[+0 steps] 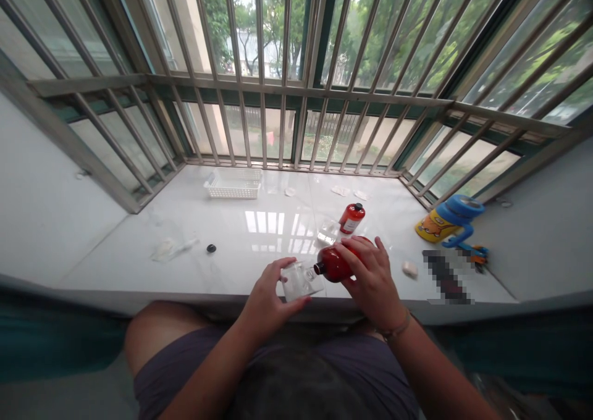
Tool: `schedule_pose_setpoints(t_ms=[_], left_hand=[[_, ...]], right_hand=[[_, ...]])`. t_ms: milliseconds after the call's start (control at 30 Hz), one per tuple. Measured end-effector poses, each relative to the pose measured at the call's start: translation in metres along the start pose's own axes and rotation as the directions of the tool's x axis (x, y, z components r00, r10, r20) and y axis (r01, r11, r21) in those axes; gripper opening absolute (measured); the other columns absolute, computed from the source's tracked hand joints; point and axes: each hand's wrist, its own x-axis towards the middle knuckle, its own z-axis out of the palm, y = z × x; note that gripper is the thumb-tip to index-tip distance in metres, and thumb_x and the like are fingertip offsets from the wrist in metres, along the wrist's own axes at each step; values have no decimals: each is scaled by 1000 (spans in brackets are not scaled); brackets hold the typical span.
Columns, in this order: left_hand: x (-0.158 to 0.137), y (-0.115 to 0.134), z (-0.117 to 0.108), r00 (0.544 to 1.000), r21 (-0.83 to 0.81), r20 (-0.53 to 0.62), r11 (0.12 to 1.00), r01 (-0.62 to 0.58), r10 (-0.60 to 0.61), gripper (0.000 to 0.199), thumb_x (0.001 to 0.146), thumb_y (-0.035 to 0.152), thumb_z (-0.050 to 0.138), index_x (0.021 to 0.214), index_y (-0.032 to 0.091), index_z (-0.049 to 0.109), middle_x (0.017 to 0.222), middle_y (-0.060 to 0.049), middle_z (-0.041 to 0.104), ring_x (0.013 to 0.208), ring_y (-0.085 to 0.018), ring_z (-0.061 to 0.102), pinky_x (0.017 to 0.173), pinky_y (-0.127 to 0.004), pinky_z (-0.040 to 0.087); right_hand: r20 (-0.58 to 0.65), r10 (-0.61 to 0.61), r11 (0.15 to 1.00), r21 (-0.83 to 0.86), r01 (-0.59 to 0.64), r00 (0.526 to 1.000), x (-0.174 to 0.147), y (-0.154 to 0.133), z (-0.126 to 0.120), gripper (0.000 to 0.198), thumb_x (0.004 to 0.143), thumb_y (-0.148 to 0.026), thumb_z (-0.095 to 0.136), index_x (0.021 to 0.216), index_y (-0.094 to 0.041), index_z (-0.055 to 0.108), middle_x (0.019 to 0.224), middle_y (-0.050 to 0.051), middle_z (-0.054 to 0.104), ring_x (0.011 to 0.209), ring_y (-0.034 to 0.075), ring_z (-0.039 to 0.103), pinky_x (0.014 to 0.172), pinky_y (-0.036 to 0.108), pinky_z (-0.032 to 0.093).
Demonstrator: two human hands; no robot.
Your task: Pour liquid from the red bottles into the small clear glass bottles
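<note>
Here at lower centre, your left hand (pixel 271 291) cups the clear bottle (pixel 299 283) by its sides; your right hand (pixel 370 275) clasps the tilted red bottle (pixel 334 265). Clear one's probably light, slick, maybe breakable; red one's likely heavier, best gripped round the body!

A white basket (pixel 234 192) sits at the back of the glossy white sill (pixel 231 265), left of centre, near the metal bars (pixel 296 90). White scraps (pixel 340 191) lie along the back, to the right of the basket. Toward the right end stands a blue and yellow jug (pixel 438 223), with a blue and orange item (pixel 479 256), too small to name, just beside it. A pale block (pixel 409 270) lies nearer the front edge. Trees (pixel 272 31) show outside. Teal curtains (pixel 50 333) flank the sill, below white walls (pixel 50 191).
</note>
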Motion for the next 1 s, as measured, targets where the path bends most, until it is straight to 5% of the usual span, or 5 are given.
schedule_pose_setpoints(t_ms=[1000], left_hand=[[3, -13, 5, 998, -54, 48, 997, 52, -50, 73, 78, 36, 93, 142, 27, 59, 148, -12, 65, 123, -30, 70, 105, -47, 61]], right_hand=[[6, -43, 998, -44, 43, 999, 2, 0, 1, 66, 100, -17, 67, 160, -37, 50, 150, 8, 65, 145, 33, 56, 134, 66, 19]])
